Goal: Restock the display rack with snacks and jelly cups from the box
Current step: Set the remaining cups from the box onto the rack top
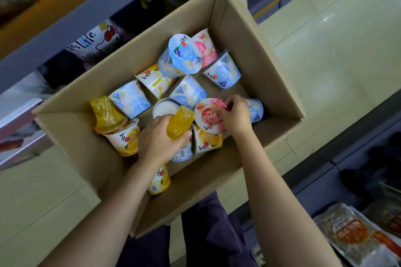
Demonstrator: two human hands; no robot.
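An open cardboard box [256, 34] on the floor holds several jelly cups in blue, pink and orange wrappers. My left hand [158, 138] grips a clear yellow jelly cup [180, 122] lying on its side near the box's middle. My right hand [235, 115] pinches the rim of a pink-lidded jelly cup [208, 115] just to its right. A second clear yellow jelly cup [106, 114] lies at the box's left. A blue-lidded cup [184, 53] stands at the far side.
The display rack [71, 13] with snack bags such as a white bag [95, 41] runs along the top left, beyond the box. Packaged snacks [355, 234] lie on a low shelf at bottom right. Pale tiled floor surrounds the box.
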